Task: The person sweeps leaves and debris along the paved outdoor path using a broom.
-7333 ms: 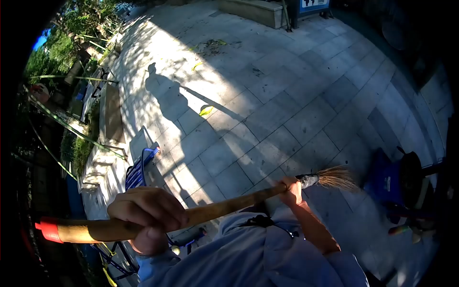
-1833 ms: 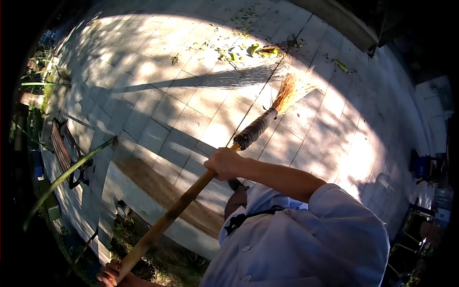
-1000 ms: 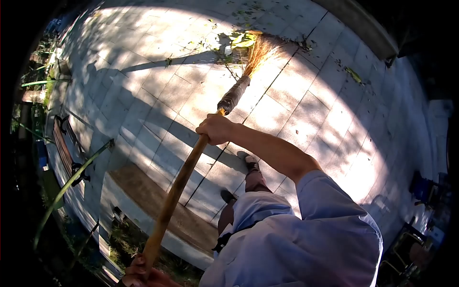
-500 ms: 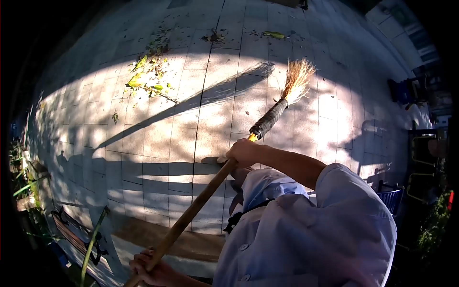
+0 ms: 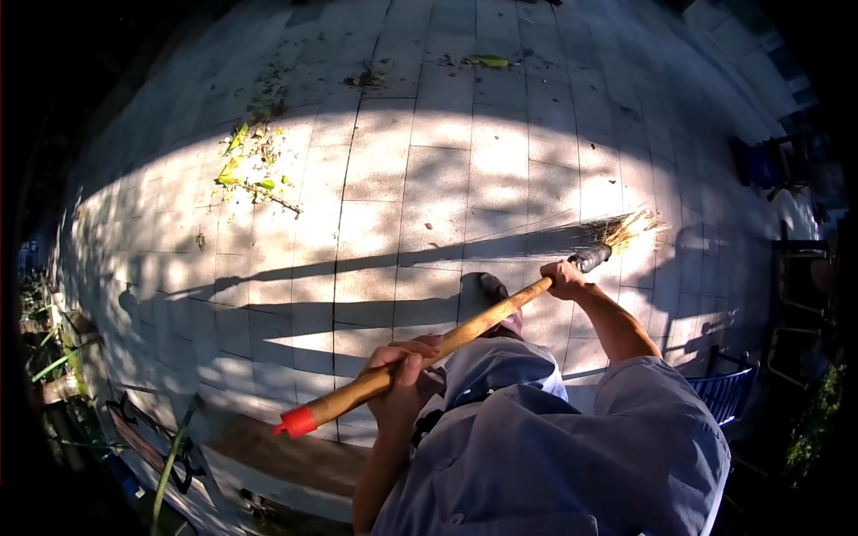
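Observation:
I hold a broom (image 5: 487, 320) across my body, its wooden handle slanting from lower left to upper right. My left hand (image 5: 404, 380) is closed round the handle near its red end cap (image 5: 297, 422). Farther along, my right hand (image 5: 565, 279) grips the handle just below the black-wrapped binding (image 5: 590, 258). The straw bristles (image 5: 636, 232) spread out at the right, over sunlit paving; whether they touch the ground I cannot tell. One shoe (image 5: 492, 288) shows beyond the handle.
Leaves and twigs (image 5: 255, 170) lie in a patch on the paving (image 5: 384, 214), and a green leaf (image 5: 488, 61) lies farther off. A bench (image 5: 147, 438) stands at lower left. At right are a blue slatted seat or basket (image 5: 728, 389) and dark objects in shade.
The broom has swung so its bristles are farther right and lower, and its handle end has risen into view. My left hand has come up and right; my right hand has moved right.

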Motion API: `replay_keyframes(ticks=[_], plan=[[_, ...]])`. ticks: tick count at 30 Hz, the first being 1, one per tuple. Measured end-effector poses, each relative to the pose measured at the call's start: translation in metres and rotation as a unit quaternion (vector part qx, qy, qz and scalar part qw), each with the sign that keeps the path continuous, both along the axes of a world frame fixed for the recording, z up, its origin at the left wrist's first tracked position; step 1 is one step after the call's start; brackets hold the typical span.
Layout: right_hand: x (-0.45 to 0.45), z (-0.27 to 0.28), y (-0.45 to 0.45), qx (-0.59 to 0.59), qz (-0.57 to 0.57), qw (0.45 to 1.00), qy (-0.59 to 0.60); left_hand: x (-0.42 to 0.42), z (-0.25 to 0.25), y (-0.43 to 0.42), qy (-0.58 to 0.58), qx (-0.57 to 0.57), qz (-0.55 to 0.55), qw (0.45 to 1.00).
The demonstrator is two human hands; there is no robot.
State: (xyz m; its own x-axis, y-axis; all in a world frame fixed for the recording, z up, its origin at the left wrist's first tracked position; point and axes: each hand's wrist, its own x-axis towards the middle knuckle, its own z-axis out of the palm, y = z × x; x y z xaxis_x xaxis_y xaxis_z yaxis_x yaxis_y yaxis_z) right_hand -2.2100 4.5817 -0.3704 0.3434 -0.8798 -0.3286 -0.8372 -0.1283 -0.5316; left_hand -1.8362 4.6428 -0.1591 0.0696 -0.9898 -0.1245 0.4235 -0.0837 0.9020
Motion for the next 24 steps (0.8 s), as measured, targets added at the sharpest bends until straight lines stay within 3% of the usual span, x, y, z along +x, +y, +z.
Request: replay_keyframes(ticks=[5,7,11,13,14,16,20,22,24], plan=[[0.026,-0.012,-0.081,0.051,0.152,0.987,0.028,-0.018,0.017,0.017,-0.034,0.045,0.163,0.985],[0.054,0.000,-0.107,0.039,0.211,0.976,0.030,-0.022,0.026,0.043,-0.064,0.094,0.278,0.954],[0.112,0.018,-0.139,0.021,0.331,0.943,-0.013,-0.051,0.063,0.085,-0.126,0.083,0.348,0.925],[0.141,0.020,-0.145,0.028,0.375,0.924,-0.062,-0.069,0.078,0.104,-0.249,0.094,0.422,0.867],[0.156,0.017,-0.145,-0.004,0.409,0.909,-0.078,-0.080,0.085,0.111,-0.250,0.091,0.429,0.863],[0.185,0.025,-0.141,-0.049,0.471,0.875,-0.099,-0.099,0.101,0.124,-0.198,0.075,0.591,0.779],[0.211,0.071,-0.108,-0.094,0.502,0.852,-0.116,-0.109,0.144,0.153,-0.227,0.020,0.616,0.754],[0.201,0.121,-0.091,-0.076,0.513,0.851,-0.089,-0.090,0.140,0.190,-0.238,-0.031,0.597,0.766],[0.183,0.120,-0.077,-0.061,0.523,0.847,-0.068,-0.077,0.127,0.215,-0.185,-0.044,0.641,0.744]])
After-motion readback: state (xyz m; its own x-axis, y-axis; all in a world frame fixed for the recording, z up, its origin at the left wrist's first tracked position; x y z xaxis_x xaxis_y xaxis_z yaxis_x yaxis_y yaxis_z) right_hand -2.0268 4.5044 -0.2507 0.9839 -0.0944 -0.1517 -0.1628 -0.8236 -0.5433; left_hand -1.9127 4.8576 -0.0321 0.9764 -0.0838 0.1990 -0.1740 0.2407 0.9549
